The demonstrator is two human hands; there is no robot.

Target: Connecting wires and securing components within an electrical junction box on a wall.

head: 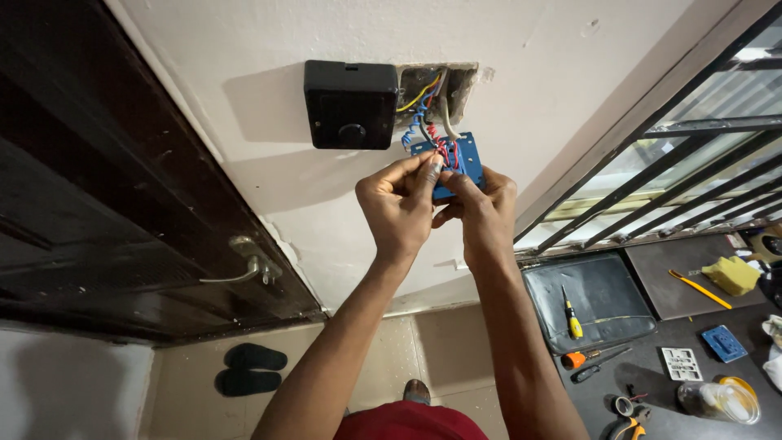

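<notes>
- Your left hand (397,208) pinches a red wire end at the blue switch module (458,163), fingertips closed on it.
- Your right hand (482,213) grips the module's lower edge, steadying it.
- The module hangs just below the open wall box (437,91), back facing you, long axis roughly horizontal, tethered by short wires (419,114).

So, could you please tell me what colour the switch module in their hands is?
Blue, clearest in the head view: switch module.

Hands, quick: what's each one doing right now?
Left hand: fingers pinched on the wires.
Right hand: holding the blue switch module.
</notes>
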